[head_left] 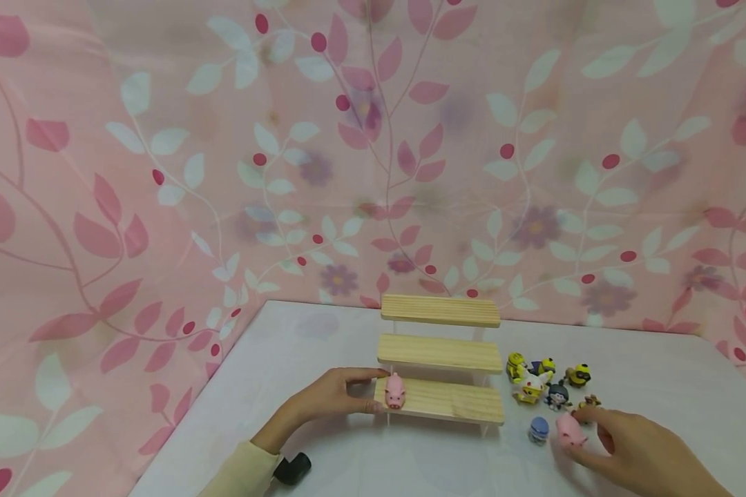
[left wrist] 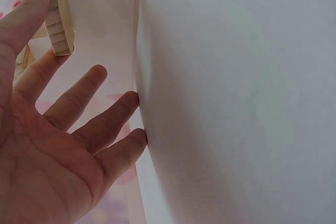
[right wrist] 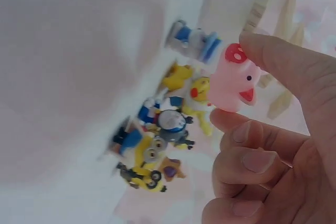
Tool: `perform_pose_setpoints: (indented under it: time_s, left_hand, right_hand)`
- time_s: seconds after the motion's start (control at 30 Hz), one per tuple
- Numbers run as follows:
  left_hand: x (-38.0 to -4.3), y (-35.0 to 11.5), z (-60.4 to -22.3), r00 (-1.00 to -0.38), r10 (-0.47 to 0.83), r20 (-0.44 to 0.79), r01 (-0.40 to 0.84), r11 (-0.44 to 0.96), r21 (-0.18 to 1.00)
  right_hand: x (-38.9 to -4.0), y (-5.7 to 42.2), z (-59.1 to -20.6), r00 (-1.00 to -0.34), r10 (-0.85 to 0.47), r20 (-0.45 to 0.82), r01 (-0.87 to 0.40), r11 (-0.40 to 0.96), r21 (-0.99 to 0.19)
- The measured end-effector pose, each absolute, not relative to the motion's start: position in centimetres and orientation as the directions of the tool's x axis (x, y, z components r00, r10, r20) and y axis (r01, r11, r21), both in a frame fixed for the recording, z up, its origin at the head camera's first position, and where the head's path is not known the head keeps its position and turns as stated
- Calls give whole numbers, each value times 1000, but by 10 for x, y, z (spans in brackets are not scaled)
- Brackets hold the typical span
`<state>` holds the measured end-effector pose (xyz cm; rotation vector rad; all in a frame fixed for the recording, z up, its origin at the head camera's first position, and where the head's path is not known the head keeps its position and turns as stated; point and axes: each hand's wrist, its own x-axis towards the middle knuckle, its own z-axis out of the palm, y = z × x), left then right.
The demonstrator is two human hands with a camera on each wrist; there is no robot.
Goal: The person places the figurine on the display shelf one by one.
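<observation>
A three-tier wooden display shelf [head_left: 441, 352] stands on the table. At the left end of its lowest board my left hand [head_left: 336, 397] grips the wood, thumb at the front edge and index finger at the back. In the left wrist view the other fingers of the left hand [left wrist: 79, 140] are spread, clear of the board end [left wrist: 59, 32]. One pink toy pig [head_left: 394, 392] sits on that board beside the thumb, facing front. My right hand [head_left: 637, 442] pinches a second pink toy pig [right wrist: 231, 80] between thumb and index finger, right of the shelf.
Several small figurines [head_left: 531, 386], mostly yellow, cluster right of the shelf. A small blue-topped figurine [head_left: 539, 430] stands just left of the held pig. A black cylindrical object [head_left: 293, 469] lies by the left sleeve. Floral cloth [head_left: 373, 172] hangs behind the white table [head_left: 323, 338].
</observation>
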<state>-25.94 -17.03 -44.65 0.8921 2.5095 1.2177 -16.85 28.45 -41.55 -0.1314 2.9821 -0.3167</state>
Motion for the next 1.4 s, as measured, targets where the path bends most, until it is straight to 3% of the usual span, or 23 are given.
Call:
perform_pose_setpoints:
  time_s: [0.37,0.5,0.7,0.93,1.17,1.4]
  left_hand:
    - [-259,-170,-446,-800,597,58,410,474,779]
    - [-259,-170,-447,-799,598,63,413,471,780]
    - [-259,-171,-447,-800,597,61,413,474,778]
    - [-260,-171,-448,-797,601,64,419,473,775]
    - [-261,-171,-446,-792,606,75,425,460,779]
    - [-261,-172,-447,-785,614,75,431,455,779]
  right_hand:
    - [-163,267,-401,-991,-134,-5,-130,969,-210]
    - [-159,258,-401,-972,-183,147,-212,954,-215]
    - [-160,245,-403,-877,-282,389,-381,902,-205]
    - [-166,228,-403,-896,-297,331,-377,902,-211]
    - [-170,213,-402,-835,-367,409,-481,849,-218]
    - [-171,200,-398,-849,-350,395,-455,865,-211]
